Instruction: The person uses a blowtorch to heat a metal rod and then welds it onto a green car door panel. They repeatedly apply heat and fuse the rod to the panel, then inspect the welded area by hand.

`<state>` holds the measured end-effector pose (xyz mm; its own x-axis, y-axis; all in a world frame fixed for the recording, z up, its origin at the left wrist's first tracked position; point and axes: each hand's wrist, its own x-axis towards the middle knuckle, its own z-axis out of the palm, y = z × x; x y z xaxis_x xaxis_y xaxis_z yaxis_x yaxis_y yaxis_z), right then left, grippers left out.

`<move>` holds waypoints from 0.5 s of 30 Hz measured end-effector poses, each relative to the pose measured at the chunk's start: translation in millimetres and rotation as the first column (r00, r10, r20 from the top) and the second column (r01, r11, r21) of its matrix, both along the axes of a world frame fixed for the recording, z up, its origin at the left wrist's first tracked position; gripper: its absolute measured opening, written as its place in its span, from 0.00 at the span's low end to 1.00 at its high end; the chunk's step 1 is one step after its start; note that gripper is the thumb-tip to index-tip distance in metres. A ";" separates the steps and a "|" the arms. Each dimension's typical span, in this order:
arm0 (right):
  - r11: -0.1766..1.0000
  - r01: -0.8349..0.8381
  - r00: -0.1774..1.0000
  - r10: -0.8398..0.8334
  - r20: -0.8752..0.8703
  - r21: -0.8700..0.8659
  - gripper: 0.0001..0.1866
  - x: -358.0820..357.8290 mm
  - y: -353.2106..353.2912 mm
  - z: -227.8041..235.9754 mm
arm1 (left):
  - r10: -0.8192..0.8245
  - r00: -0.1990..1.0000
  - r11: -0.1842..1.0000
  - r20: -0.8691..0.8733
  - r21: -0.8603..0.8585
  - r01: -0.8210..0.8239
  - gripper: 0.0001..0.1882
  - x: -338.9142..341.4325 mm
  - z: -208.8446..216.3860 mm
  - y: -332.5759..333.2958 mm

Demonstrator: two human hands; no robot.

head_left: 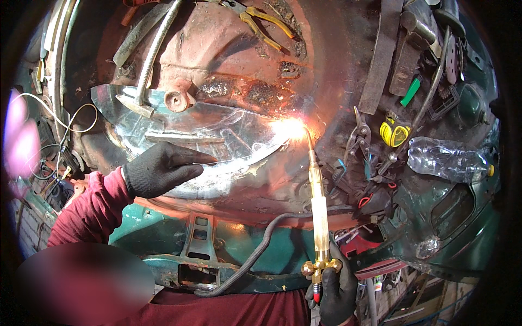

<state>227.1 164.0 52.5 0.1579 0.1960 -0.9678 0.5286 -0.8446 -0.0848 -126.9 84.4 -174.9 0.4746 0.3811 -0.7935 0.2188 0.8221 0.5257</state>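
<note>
My right hand (338, 290), in a dark glove, is closed around the lower end of a brass gas welding torch (319, 214), by its valve knobs. The torch points away from me, and a blinding glow (291, 130) at its tip covers the right end of a shiny sheet metal patch (217, 122). My left hand (157, 169), gloved too, is over the patch's near edge. Its thumb and forefinger are drawn together in a pinch; glare and a thin bright line beside them hide what they hold. A hammer (142, 100) lies across the patch's far left part.
Yellow-handled pliers (263, 24) lie at the far side. To the right are snips (359, 136), a yellow tape measure (394, 130), a clear plastic bottle (448, 158) and a heavy hammer (410, 49). A grey hose (261, 247) curves across the green car body panel (147, 231).
</note>
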 end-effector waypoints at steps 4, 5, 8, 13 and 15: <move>1.000 -0.019 1.000 0.019 -0.002 0.012 0.34 4.0 -1.2 -3.5 | 0.014 1.000 0.998 0.014 -0.069 -0.013 0.20 0.3 1.9 2.0; 0.999 -0.032 0.999 0.032 -0.002 0.015 0.36 5.8 -1.4 -4.9 | 0.006 1.000 0.995 0.013 -0.096 -0.005 0.20 0.3 2.1 3.0; 0.999 -0.039 0.999 0.040 -0.015 0.006 0.35 5.7 -0.3 -4.7 | -0.015 1.000 0.989 0.010 -0.146 0.016 0.21 0.1 3.6 7.5; 1.000 -0.009 1.000 0.009 -0.022 0.017 0.32 1.7 0.9 -3.0 | -0.011 1.000 0.998 0.012 -0.054 0.012 0.22 0.9 -0.2 2.8; 1.000 -0.016 1.000 0.017 -0.017 0.015 0.31 -1.4 3.1 -1.9 | -0.016 1.000 0.998 0.007 -0.053 0.016 0.22 1.4 -0.7 3.4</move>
<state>225.7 167.1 50.6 0.1381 0.2125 -0.9674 0.5408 -0.8345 -0.1061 -125.4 87.8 -175.5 0.4855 0.3309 -0.8092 0.2291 0.8451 0.4831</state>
